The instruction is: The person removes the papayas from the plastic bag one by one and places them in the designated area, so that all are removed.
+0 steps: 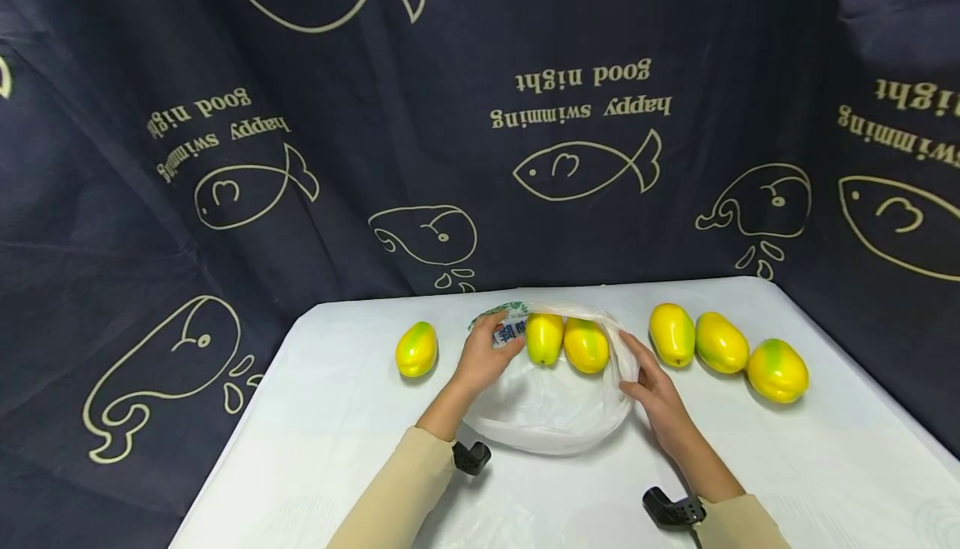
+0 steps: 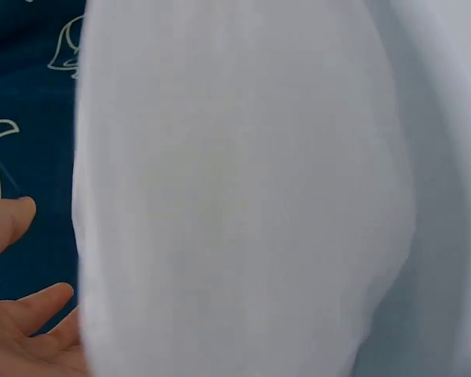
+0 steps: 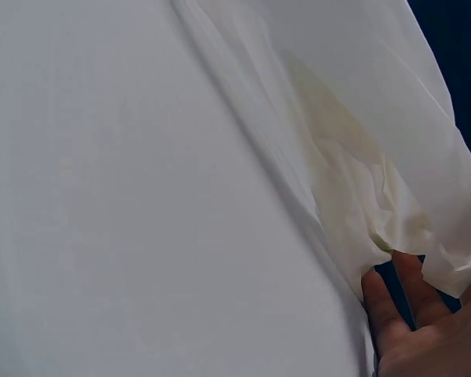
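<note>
A white plastic bag point(image 1: 551, 436) with green and blue print lies on the table, its mouth spread wide. Two yellow-green mangoes point(image 1: 544, 339) are side by side at its far inner wall. At the bag's left rim is my left hand point(image 1: 483, 357), thumb and fingers apart; the left wrist view shows the hand point(image 2: 31, 326) partly behind the white plastic. My right hand point(image 1: 656, 391) holds the right rim, with the thumb on the inner side and the fingers outside. In the right wrist view, plastic runs between the fingers of this hand point(image 3: 424, 330).
One mango point(image 1: 416, 350) lies left of the bag. Three more mangoes point(image 1: 722, 342) stand in a slanting row to the right. The white table point(image 1: 330, 441) ends at a dark curtain point(image 1: 420, 149) with fish and whale drawings.
</note>
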Demonstrator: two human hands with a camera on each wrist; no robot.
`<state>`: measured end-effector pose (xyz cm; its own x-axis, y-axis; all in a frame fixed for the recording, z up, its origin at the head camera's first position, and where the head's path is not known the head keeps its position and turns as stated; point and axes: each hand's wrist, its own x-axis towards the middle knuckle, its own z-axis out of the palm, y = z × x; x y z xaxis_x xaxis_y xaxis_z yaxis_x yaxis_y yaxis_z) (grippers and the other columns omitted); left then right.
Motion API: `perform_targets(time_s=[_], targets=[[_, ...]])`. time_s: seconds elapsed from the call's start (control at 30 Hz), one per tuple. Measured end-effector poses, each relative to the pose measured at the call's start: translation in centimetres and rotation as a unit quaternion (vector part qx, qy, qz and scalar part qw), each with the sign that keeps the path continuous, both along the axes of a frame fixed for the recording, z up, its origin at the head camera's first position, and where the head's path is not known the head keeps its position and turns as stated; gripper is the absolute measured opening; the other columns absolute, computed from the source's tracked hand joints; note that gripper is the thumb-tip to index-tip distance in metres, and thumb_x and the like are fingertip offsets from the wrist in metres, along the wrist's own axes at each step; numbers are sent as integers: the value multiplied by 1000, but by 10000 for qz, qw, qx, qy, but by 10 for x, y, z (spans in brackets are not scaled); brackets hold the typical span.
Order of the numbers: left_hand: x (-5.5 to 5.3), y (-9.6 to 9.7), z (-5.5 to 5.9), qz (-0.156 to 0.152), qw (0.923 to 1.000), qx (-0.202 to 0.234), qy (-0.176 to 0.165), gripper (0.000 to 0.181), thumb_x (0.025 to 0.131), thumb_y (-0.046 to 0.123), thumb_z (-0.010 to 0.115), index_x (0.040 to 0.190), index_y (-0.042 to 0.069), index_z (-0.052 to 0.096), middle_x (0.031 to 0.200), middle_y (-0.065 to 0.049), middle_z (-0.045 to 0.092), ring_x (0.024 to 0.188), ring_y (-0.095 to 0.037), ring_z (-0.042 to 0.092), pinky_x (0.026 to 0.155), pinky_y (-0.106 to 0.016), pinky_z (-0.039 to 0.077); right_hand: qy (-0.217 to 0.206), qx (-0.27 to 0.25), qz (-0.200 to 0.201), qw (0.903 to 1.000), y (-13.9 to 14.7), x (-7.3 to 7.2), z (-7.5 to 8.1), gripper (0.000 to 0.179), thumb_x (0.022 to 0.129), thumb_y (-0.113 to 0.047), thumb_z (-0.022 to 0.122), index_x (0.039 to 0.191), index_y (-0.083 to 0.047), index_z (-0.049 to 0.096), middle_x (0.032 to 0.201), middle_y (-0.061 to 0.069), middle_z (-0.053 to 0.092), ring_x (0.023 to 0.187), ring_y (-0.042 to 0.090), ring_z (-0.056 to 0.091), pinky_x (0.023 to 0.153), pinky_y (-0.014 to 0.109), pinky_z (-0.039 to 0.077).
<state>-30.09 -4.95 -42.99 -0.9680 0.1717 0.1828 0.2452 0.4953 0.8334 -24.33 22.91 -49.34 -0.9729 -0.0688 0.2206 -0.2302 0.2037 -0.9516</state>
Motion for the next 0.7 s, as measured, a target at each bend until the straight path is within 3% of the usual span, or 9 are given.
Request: perform_targets(time_s=[0.2, 0.37, 0.53, 0.7], targets=[[-5, 10, -10, -148, 9995, 98, -254, 65, 94, 29, 68, 148, 2, 44, 152, -18, 44, 138, -36, 48, 113, -50, 45, -42, -23, -13, 10000, 0, -1, 0, 75, 93, 0, 51, 159, -24, 26, 169, 5, 14, 157, 32, 6, 103, -8, 19], [-9, 20, -17, -169, 9996, -8, -205, 67, 92, 29, 70, 148, 2, 43, 149, -21, 46, 135, -37, 49, 111, -51, 46, 31, -114, 14, 9999, 1, -2, -4, 74, 93, 1, 50, 159, -22, 27, 169, 7, 14, 158, 25, 6, 105, -7, 18], [-12, 30, -21, 27, 9995, -164, -267, 71, 92, 31, 70, 150, 2, 40, 151, -20, 44, 139, -38, 46, 114, -51, 42, 14, -145, 22, 9999, 1, -2, -5, 73, 93, 1, 50, 159, -21, 27, 169, 7, 14, 158, 15, 8, 105, -7, 19], [-14, 41, -23, 144, 9992, -180, -313, 75, 91, 29, 73, 150, -1, 38, 154, -23, 39, 144, -39, 39, 119, -51, 37, 35, -139, 13, 9999, 0, -2, -3, 73, 93, 1, 50, 159, -19, 28, 169, 9, 15, 158, 18, 7, 106, -7, 18]])
